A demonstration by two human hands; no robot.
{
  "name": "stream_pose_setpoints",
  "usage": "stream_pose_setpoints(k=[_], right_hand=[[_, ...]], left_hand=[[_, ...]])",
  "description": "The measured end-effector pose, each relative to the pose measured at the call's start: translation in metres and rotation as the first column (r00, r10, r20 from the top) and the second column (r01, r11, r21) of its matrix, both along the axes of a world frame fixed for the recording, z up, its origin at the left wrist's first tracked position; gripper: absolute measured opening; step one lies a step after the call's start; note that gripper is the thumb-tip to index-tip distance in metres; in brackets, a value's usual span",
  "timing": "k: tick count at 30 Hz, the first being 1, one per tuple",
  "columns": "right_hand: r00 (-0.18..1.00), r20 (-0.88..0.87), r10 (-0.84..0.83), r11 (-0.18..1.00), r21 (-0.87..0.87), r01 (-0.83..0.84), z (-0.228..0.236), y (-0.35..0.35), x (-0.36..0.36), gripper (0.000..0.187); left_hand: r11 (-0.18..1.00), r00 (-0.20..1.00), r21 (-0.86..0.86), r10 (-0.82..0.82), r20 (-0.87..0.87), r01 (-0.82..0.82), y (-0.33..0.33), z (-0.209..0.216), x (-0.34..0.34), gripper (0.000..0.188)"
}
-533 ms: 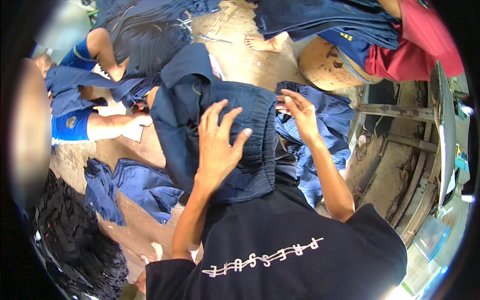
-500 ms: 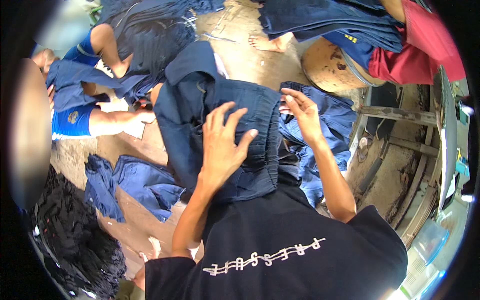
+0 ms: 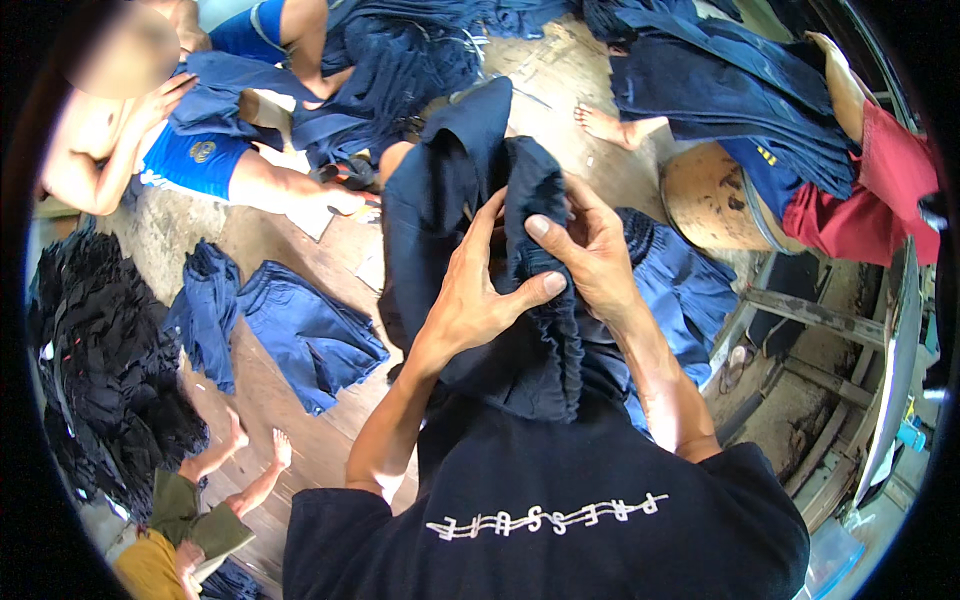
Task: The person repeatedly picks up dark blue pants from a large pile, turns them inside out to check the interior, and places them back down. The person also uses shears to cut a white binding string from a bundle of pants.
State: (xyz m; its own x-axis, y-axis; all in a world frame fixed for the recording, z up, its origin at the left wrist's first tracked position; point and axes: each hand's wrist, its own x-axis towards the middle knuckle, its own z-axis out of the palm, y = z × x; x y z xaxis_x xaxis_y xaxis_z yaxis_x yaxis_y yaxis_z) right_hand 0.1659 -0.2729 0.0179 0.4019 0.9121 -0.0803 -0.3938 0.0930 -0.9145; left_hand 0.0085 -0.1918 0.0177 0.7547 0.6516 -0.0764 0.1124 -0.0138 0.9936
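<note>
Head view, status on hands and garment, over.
Left hand, right hand: both gripping navy garment. Fabric bunched between them. Nothing visibly in the way.

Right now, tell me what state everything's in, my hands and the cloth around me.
Left hand: closed on the dark navy garment.
Right hand: closed on it too.
Dark navy garment: bunched between both hands, loose elsewhere.
Blue shorts: spread, wrinkled, on the floor.
Black cloth pile: loosely heaped.
Dark blue cloth at upper right: layered, draped.
</note>
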Motion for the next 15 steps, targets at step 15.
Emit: stream_pose_setpoints(k=[15], right_hand=[[0.729, 0.684, -0.001, 0.986, 0.123, -0.114, 0.087, 0.074, 0.023, 0.035]], left_hand=[[0.89, 0.89, -0.318, 0.402, 0.215, -0.325, 0.094, 0.049, -0.055, 0.036]])
